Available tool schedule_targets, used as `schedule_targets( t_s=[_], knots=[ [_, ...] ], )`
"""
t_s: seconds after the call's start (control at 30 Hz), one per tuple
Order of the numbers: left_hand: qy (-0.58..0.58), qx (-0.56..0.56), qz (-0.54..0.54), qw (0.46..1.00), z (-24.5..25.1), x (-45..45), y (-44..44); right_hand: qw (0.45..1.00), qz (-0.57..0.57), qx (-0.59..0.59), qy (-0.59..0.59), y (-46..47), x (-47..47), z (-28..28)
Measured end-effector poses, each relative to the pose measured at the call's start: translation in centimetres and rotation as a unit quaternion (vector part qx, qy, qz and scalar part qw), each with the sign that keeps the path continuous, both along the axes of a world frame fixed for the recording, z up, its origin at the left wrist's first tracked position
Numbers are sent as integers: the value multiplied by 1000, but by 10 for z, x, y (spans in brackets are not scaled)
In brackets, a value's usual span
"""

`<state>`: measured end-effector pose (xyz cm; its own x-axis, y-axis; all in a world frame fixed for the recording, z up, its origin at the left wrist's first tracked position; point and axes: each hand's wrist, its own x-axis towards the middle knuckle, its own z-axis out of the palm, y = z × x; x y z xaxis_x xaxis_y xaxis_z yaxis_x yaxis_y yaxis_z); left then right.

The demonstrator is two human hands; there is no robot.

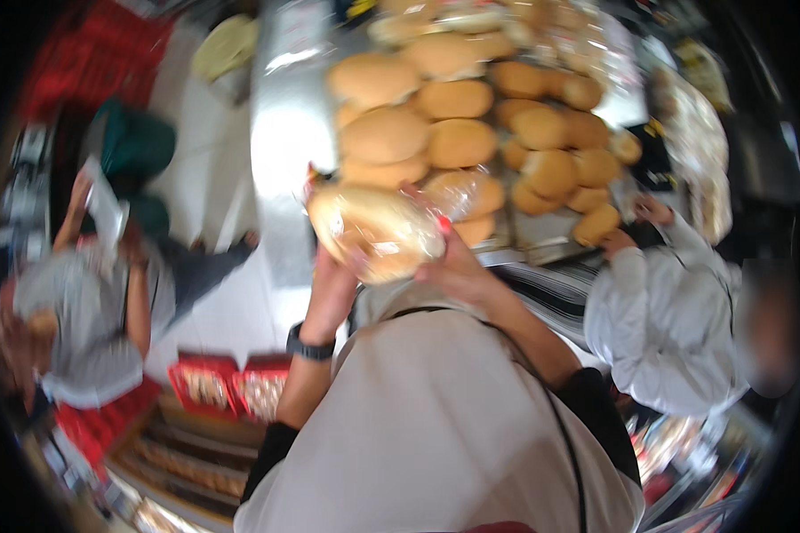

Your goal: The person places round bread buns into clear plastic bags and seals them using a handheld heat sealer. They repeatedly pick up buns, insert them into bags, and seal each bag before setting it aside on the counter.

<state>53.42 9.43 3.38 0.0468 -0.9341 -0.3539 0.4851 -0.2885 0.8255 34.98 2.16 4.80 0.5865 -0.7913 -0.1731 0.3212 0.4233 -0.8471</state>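
A bread loaf in a clear plastic bag [380, 233] is held up between my two hands at the near edge of a metal table [283, 166]. My left hand [335, 283] grips its lower left side, the fingers partly hidden behind it; a dark watch is on that wrist. At the bag's right end, by a small red piece, my right hand [455, 266] has hold of the plastic. Just beyond lie rows of unwrapped oval bread loaves [383, 133] and smaller bread rolls [550, 173]. The picture is blurred by motion.
At the right a co-worker [667, 320] in white has both hands by the rolls. Another person [100, 313] stands at the left with a white sheet or bag. Red crates [207, 383] are on the floor behind at the left. More bagged bread [567, 33] lies at the table's far side.
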Motion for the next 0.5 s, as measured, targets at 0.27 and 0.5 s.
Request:
schedule_targets(
  t_s=[0.27, 0.5],
  knots=[
    [-172, -8, -128, 977, 6, -54, -36, 949, -277, 101, 110, -63, -125, -7],
    [-361, 1, -85, 929, 16, -68, -33, 872, -468, 132, -50, -170, -209, -15]
  ],
)
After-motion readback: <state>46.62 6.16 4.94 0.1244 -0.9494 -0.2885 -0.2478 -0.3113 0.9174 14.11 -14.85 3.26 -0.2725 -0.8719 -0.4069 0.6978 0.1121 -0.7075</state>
